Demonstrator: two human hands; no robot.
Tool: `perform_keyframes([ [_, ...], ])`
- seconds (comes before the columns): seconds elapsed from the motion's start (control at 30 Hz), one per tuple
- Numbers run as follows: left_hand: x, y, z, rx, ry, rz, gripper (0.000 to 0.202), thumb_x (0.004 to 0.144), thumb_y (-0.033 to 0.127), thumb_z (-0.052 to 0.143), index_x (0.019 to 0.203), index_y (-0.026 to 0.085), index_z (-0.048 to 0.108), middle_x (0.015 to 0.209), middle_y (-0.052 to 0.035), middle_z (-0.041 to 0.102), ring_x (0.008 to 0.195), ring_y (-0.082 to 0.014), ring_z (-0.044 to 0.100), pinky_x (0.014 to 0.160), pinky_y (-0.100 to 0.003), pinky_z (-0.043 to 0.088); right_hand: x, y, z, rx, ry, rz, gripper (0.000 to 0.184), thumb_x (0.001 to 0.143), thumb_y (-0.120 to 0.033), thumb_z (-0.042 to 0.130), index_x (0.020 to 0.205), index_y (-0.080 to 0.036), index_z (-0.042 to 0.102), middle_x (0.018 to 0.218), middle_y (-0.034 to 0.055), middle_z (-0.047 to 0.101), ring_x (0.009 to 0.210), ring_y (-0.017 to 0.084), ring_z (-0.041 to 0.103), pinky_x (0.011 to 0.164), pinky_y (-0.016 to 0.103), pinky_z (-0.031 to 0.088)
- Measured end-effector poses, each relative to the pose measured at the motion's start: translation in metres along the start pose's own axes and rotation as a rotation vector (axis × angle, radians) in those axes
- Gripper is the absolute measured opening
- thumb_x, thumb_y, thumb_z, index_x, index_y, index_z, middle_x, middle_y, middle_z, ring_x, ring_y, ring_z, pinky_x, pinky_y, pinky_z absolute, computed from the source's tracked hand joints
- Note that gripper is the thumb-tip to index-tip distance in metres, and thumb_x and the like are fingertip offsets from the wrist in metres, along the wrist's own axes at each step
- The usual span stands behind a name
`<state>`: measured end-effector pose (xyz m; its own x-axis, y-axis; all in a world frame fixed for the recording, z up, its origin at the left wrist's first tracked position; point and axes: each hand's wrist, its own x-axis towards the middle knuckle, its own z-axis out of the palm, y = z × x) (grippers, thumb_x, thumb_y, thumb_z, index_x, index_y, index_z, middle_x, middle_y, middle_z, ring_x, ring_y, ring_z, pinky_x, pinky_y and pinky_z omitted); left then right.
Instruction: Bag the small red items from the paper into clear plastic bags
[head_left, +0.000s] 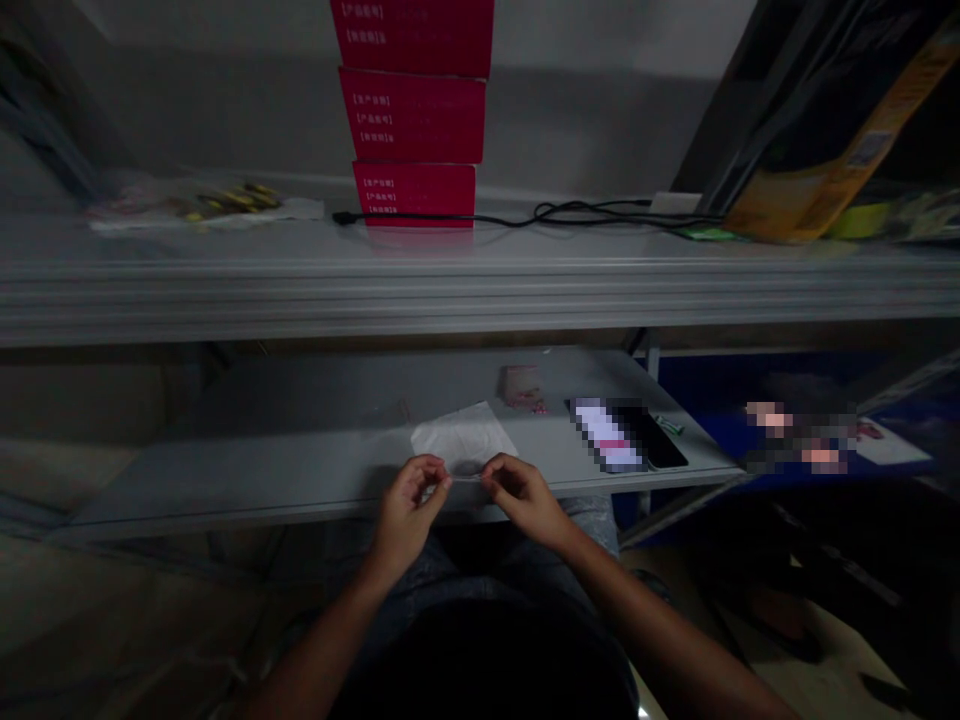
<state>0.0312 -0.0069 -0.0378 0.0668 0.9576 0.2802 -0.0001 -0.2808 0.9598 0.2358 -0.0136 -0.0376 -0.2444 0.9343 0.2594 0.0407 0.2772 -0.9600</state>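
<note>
Head view: the left hand (405,512) and right hand (523,495) are pinching, fingers (442,482) closed, the near edge of a thin clear plastic bag (463,438) lying on a grey metal shelf (262,450). It looks light, soft and slippery, so its edge seems the best place to hold.

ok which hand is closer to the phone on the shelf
Right. The right hand is below and to the left of the phone in view, while the left hand is farther away, beyond the right hand.
</note>
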Motion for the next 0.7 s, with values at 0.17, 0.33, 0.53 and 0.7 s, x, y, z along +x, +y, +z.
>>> perform_keyframes([
  [0.17, -0.008, -0.005, 0.01, 0.026, -0.043, 0.017, 0.017, 0.086, 0.022, 0.068, 0.101, 0.021, 0.061, 0.089, -0.0013, 0.066, 0.087, -0.0158, 0.067, 0.083, -0.027, 0.053, -0.001, -0.005, 0.006, -0.124, -0.015, -0.05, 0.008, 0.089, -0.025, 0.065, 0.093, -0.019, 0.069, 0.087, 0.0031, 0.066, 0.08, 0.016, 0.061, 0.071, 0.026, 0.046],
  [0.33, -0.017, -0.008, 0.019, 0.083, -0.059, 0.077, 0.016, 0.088, 0.022, 0.066, 0.104, 0.022, 0.061, 0.094, -0.0032, 0.067, 0.09, -0.0172, 0.067, 0.084, -0.029, 0.054, -0.005, -0.009, 0.01, -0.162, -0.01, -0.072, 0.007, 0.089, -0.022, 0.063, 0.089, -0.018, 0.069, 0.084, 0.0022, 0.067, 0.075, 0.014, 0.06, 0.065, 0.024, 0.045],
  [0.53, -0.016, 0.0, 0.017, 0.152, -0.081, 0.089, 0.007, 0.092, 0.026, 0.063, 0.097, 0.021, 0.062, 0.092, -0.004, 0.067, 0.088, -0.0185, 0.067, 0.082, -0.03, 0.054, -0.006, -0.008, 0.011, -0.141, -0.007, -0.049, 0.006, 0.084, -0.018, 0.064, 0.088, -0.017, 0.069, 0.08, 0.0005, 0.067, 0.07, 0.013, 0.06, 0.063, 0.023, 0.044],
  [0.7, -0.012, 0.004, 0.008, 0.189, -0.06, 0.174, 0.003, 0.094, 0.024, 0.06, 0.096, 0.022, 0.061, 0.094, -0.0031, 0.064, 0.093, -0.0179, 0.064, 0.088, -0.03, 0.05, -0.002, -0.015, 0.006, -0.137, 0.001, -0.044, 0.008, 0.085, -0.022, 0.066, 0.088, -0.017, 0.07, 0.08, 0.0016, 0.068, 0.07, 0.014, 0.06, 0.064, 0.025, 0.045],
])
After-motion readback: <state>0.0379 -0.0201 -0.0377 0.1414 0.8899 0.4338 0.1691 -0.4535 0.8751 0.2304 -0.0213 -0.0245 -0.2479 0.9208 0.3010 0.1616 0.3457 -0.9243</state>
